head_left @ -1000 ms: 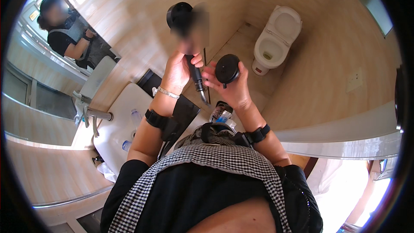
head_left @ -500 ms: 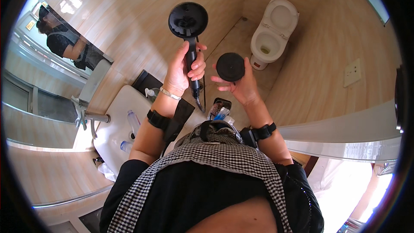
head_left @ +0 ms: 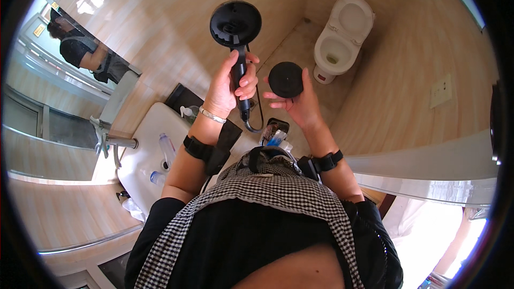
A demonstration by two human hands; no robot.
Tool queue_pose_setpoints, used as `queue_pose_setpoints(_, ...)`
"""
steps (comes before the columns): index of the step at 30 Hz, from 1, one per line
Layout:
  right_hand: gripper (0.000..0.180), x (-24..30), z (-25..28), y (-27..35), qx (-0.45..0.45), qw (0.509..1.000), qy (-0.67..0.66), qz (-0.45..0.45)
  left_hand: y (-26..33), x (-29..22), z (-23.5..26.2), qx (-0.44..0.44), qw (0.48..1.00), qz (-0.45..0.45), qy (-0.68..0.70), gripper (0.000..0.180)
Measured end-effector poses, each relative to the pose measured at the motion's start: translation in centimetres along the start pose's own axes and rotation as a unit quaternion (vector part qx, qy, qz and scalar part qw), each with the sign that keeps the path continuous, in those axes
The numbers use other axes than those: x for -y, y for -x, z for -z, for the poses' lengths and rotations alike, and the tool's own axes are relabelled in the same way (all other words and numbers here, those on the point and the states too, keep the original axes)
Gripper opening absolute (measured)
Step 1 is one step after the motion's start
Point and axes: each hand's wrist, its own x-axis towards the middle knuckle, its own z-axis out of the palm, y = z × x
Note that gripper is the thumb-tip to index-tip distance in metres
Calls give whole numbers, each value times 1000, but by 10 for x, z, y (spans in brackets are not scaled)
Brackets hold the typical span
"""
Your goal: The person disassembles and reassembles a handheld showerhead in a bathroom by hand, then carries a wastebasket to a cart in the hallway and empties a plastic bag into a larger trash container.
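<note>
My left hand is wrapped round the handle of a black shower head, held upright with its wide round end up. That end looks hollow, with dark parts inside. A black hose bends away from the bottom of the handle. To the right and a little lower, my right hand grips a flat black disc by its edge, the thumb on the right and fingers behind. The disc and the shower head are apart. What the disc's far side looks like is hidden.
A white sink with a metal faucet and clear plastic bottles lies left. A small bin with rubbish stands below my hands. The white toilet is at the far right, between tiled walls. A mirror hangs at left.
Both hands keep their holds. The shower head has shifted very slightly right, and the disc slightly up. The hose's loop has swung out to the right.
</note>
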Motion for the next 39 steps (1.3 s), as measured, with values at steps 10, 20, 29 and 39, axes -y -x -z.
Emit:
queue_pose_setpoints(10, 78, 5, 6, -9, 58, 996, -67, 0, 0, -1, -2, -11, 1000, -18, -12, 42)
queue_pose_setpoints(20, 73, 4, 0, -9, 38, 999, -26, 3, -7, -1, 5, -51, 997, -54, -30, 38)
queue_pose_setpoints(29, 51, -25, -23, 0, -43, 988, 148, 13, -9, 10, 10, -157, 981, -103, -54, 30)
queue_pose_setpoints(39, 25, -38, -24, -4, -34, 976, 214, 16, -11, 16, 7, -243, 958, -130, -73, 29)
